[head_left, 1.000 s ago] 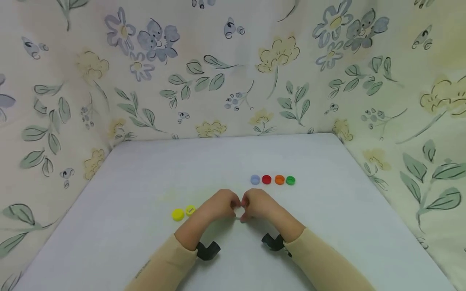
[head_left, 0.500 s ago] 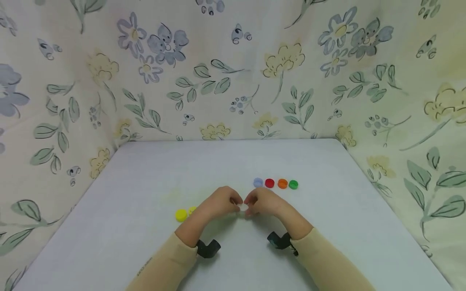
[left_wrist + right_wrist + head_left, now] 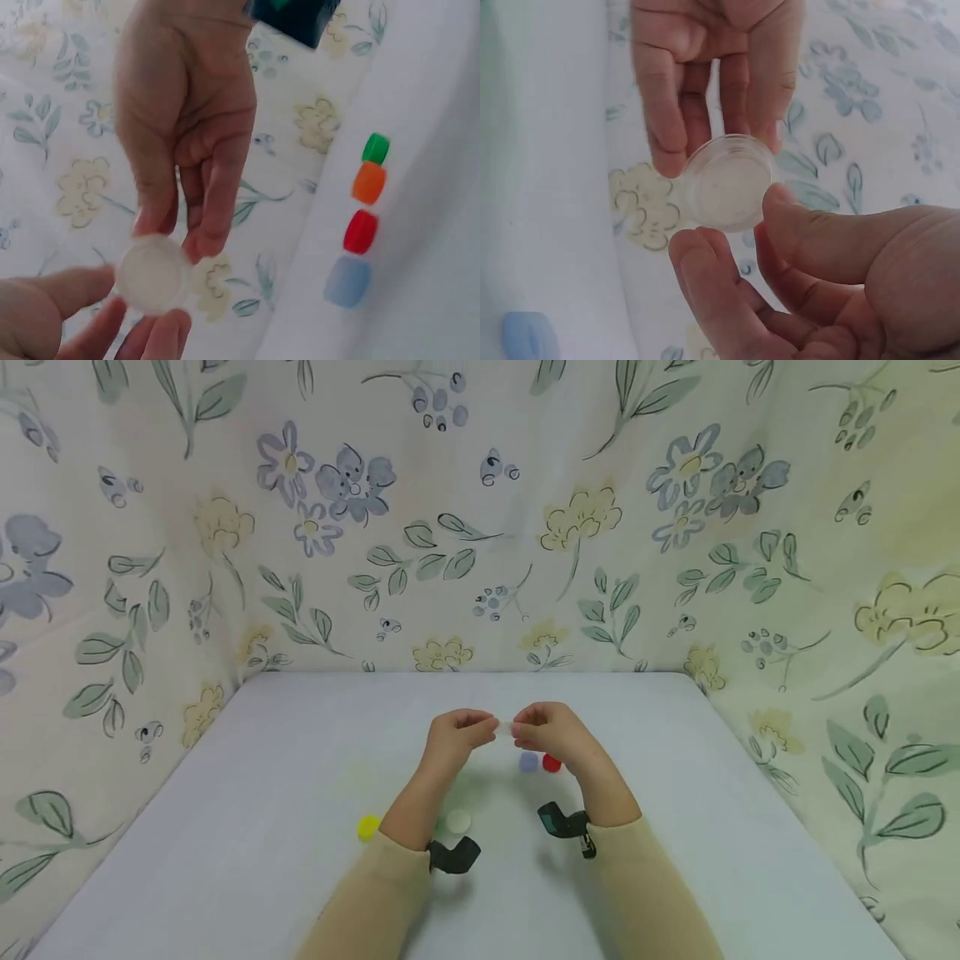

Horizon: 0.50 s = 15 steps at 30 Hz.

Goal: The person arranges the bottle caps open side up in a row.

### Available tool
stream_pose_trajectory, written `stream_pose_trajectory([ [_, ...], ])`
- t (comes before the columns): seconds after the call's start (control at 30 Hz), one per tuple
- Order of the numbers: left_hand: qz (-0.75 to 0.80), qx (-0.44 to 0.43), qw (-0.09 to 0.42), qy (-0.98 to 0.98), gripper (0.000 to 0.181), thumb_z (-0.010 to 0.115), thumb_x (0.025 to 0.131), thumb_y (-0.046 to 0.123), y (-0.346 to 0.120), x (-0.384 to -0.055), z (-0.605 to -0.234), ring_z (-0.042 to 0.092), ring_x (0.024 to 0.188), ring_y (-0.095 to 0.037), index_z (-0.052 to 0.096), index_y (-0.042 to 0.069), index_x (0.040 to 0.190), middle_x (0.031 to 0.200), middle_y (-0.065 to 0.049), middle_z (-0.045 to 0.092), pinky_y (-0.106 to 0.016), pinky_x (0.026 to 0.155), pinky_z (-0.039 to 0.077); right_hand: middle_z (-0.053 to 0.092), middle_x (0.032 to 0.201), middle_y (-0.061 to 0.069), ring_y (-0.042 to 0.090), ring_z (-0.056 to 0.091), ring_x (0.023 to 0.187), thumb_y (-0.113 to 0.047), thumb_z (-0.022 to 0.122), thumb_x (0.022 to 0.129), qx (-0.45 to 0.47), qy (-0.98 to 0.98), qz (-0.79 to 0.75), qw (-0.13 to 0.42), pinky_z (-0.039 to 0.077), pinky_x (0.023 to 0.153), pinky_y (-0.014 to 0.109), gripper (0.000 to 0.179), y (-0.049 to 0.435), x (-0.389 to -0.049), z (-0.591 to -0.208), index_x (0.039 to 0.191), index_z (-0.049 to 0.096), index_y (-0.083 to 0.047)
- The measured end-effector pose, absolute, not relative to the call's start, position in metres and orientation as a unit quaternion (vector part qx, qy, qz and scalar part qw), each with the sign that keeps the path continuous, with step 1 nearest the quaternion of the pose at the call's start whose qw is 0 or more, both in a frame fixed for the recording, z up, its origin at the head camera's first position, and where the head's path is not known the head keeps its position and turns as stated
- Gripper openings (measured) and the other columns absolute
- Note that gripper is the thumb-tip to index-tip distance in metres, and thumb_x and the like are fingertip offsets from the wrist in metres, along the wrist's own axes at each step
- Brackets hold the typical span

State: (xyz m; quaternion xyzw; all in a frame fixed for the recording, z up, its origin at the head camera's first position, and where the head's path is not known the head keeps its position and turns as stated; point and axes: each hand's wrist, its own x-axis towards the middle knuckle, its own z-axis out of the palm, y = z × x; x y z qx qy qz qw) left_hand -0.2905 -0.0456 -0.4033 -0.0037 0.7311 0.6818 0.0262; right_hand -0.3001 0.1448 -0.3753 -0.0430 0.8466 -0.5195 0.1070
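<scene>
A translucent whitish round cap (image 3: pixel 729 184) is held up above the table between both hands. My left hand (image 3: pixel 453 739) pinches it from one side with fingertips and thumb. From the other side my right hand (image 3: pixel 555 735) pinches its edge, and in the left wrist view the cap (image 3: pixel 154 275) faces the camera with its round side. On the table behind the right hand lie a light blue cap (image 3: pixel 528 762) and a red cap (image 3: pixel 552 763). An orange cap (image 3: pixel 369 183) and a green cap (image 3: pixel 376 149) continue that row, hidden in the head view.
A yellow cap (image 3: pixel 368 827) lies beside the left forearm, which covers part of the table there. Nearer the left wrist a pale whitish cap (image 3: pixel 458 821) lies on the white table (image 3: pixel 300 752). Floral cloth (image 3: pixel 450 527) stands behind and at both sides.
Both hands have risen and moved away from the body, lifting the translucent cap off the table area. The pale cap by the left wrist has come into view; the orange and green caps became covered.
</scene>
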Motion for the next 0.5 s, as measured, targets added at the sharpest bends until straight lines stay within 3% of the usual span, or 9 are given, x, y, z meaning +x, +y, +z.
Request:
stream_pose_trajectory([
  [0.13, 0.692, -0.051, 0.0, 0.72, 0.022, 0.076, 0.096, 0.022, -0.033, -0.294, -0.427, 0.074, 0.091, -0.022, 0.072, 0.001, 0.104, 0.098, -0.009, 0.071, -0.04, 0.094, 0.055, 0.071, 0.097, 0.013, 0.03, 0.073, 0.095, -0.017, 0.071, 0.099, -0.019, 0.845, -0.524, 0.107, 0.058, 0.088, 0.039, 0.019, 0.143, -0.305, -0.394, 0.107, 0.067, 0.0],
  [0.3, 0.677, -0.072, -0.014, 0.732, 0.022, 0.072, 0.098, 0.021, -0.024, -0.301, -0.438, 0.074, 0.087, -0.02, 0.074, 0.0, 0.104, 0.099, -0.013, 0.073, -0.037, 0.089, 0.056, 0.073, 0.091, 0.01, 0.023, 0.073, 0.083, -0.021, 0.071, 0.099, -0.004, 0.869, -0.489, 0.083, 0.06, 0.076, 0.035, 0.022, 0.142, -0.317, -0.404, 0.106, 0.072, -0.001],
  [0.5, 0.644, -0.08, 0.024, 0.761, 0.026, 0.064, 0.1, 0.015, -0.025, -0.31, -0.436, 0.073, 0.089, -0.019, 0.074, -0.005, 0.113, 0.106, -0.015, 0.073, -0.031, 0.087, 0.054, 0.073, 0.088, 0.006, 0.018, 0.066, 0.072, -0.022, 0.071, 0.099, -0.019, 0.914, -0.404, 0.028, 0.053, 0.065, 0.032, 0.02, 0.137, -0.331, -0.414, 0.102, 0.078, -0.003],
])
